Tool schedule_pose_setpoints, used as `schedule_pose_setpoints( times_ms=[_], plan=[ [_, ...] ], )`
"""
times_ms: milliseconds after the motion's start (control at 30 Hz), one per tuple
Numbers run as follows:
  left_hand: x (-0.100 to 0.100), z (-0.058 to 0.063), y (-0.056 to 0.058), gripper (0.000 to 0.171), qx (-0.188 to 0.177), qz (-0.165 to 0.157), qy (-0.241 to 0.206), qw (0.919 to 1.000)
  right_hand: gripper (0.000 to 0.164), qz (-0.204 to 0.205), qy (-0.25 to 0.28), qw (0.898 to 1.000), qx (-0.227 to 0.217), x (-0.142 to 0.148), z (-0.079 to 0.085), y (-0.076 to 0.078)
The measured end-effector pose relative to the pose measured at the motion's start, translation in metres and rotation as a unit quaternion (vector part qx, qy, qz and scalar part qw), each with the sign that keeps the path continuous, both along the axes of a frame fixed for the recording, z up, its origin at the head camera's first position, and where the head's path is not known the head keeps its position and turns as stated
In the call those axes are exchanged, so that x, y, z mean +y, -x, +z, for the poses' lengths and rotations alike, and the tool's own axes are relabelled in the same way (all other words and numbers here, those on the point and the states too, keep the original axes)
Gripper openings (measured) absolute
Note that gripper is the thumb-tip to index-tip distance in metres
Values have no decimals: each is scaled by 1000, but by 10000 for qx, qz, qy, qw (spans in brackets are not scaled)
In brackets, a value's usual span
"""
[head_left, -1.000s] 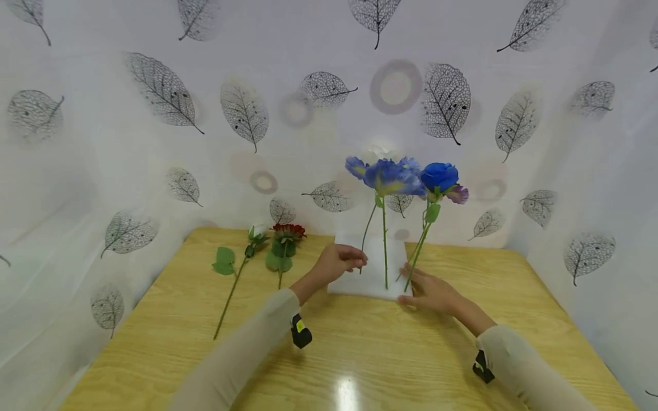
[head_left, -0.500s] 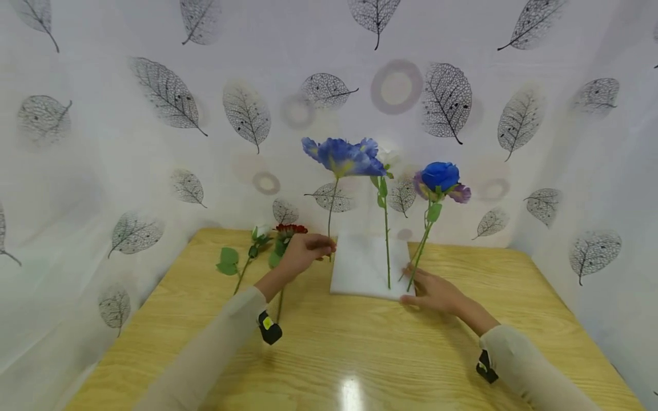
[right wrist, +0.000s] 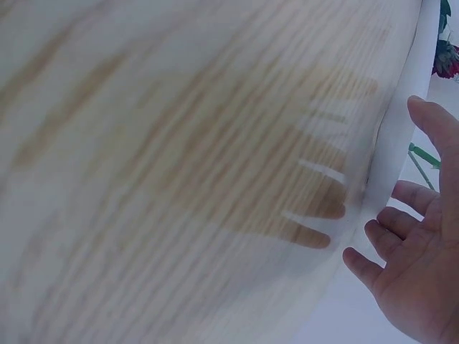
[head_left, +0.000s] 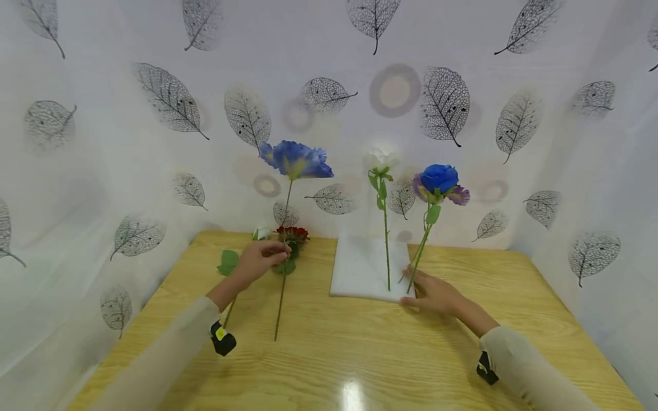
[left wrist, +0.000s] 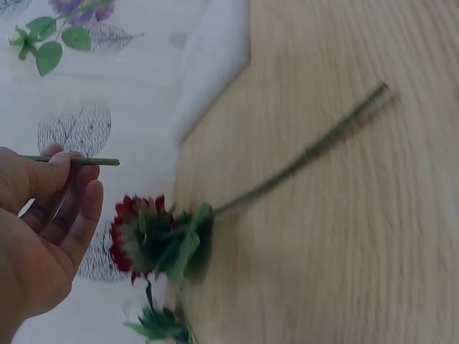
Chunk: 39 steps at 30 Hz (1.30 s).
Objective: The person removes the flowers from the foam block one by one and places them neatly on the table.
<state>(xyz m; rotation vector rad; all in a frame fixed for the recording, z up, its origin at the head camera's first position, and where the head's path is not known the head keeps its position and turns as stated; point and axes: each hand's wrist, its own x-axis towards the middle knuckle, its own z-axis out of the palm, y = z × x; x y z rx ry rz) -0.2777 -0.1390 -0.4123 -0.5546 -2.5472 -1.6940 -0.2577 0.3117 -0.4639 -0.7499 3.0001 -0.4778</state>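
Observation:
My left hand point(head_left: 257, 264) pinches the stem point(left wrist: 100, 162) of a blue-violet artificial flower point(head_left: 297, 161) between thumb and fingers. The bloom is upright above the table's left part, and the stem's lower end pokes just past the fingers in the left wrist view. My right hand point(head_left: 437, 294) touches the right edge of a white foam board point(head_left: 354, 271), fingers spread and mostly straight. A white rose point(head_left: 381, 161) stands upright on that board. A blue rose point(head_left: 439, 178) and a purple flower point(head_left: 460, 196) lean at its right side, close to my right fingertips.
Behind my left hand, a red flower point(head_left: 295, 234) lies on the wooden table point(head_left: 329, 354), its stem toward me. A second white flower point(head_left: 262, 233) lies beside it, partly hidden by the hand. Leaf-printed curtain point(head_left: 329, 45) encloses the table's back and sides.
My left hand has carried the blue-violet flower leftward from the foam board to above the lying flowers. My right hand has stayed at the board's edge.

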Motion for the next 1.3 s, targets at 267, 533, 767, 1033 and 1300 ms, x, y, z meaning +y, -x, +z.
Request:
schedule_pose_setpoints(
  times_ms=[267,533,767,1033,1300],
  plan=[
    [-40,-9,-10,24,-135,27,316,9994,81,18,23,10000,-9,-1,8,-3],
    [-59,-23,-20,31,-397,128,797,9959,80,52,6,10000,-18,1,8,-1],
    [-65,-29,-25,33,-973,228,706,9925,81,94,16,10000,-13,3,4,1],
    [-77,-26,-32,34,-1263,277,615,9897,83,53,34,9999,-91,3,0,3],
    [-100,-28,-37,33,-1468,523,730,9851,83,53,83,9998,-152,1,1,0]
  ],
)
